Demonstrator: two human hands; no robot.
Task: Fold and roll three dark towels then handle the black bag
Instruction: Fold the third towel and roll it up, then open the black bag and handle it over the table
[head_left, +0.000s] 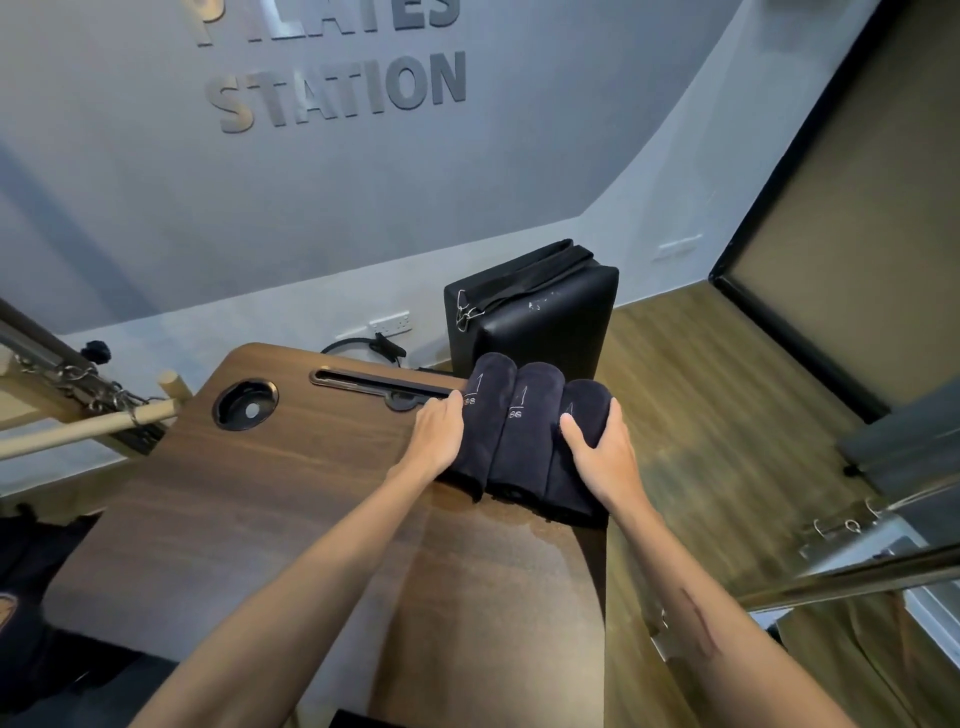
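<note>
Three rolled dark towels lie side by side at the far right corner of the wooden table (291, 493): a left roll (483, 415), a middle roll (524, 431) and a right roll (582, 415). My left hand (436, 431) presses with straight fingers against the outer side of the left roll. My right hand (602, 447) lies on the right roll, with thumb and fingers curved over it. The black bag (540, 317) stands upright on the floor just behind the towels, its strap and metal clips on top.
The table has a round cup recess (245, 404) and a long slot (374, 384) near its far edge. Wooden bars and chains of an exercise frame (93, 400) stand at the left. Metal rails (857, 545) lie at the right. Wood floor surrounds the table.
</note>
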